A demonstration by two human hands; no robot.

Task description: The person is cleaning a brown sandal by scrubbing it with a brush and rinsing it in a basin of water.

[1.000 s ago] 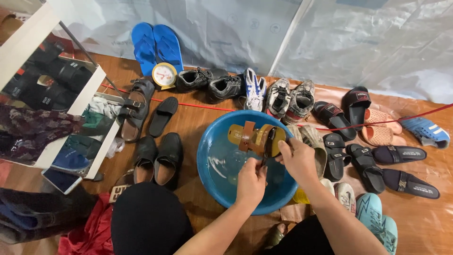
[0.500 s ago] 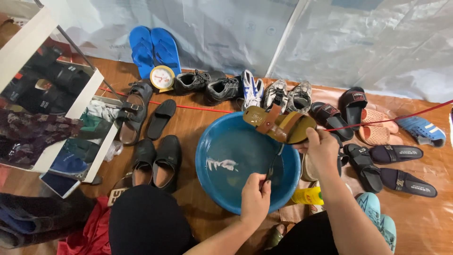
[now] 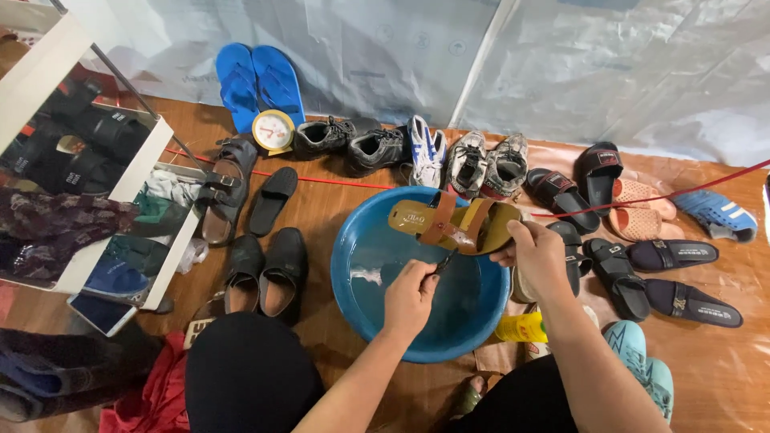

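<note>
While the right hand (image 3: 536, 255) grips it, the olive sandal (image 3: 454, 225) shows two brown straps.

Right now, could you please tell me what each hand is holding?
Left hand: closed on a small dark brush.
Right hand: closed on a brown sandal.

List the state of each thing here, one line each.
Sandal: lifted over the basin, held by right hand.
Brush: gripped in left hand, by the sandal.
Basin: upright, holds soapy water.
Black shoes: paired on floor.
Flip-flops: side by side at the wall.
</note>
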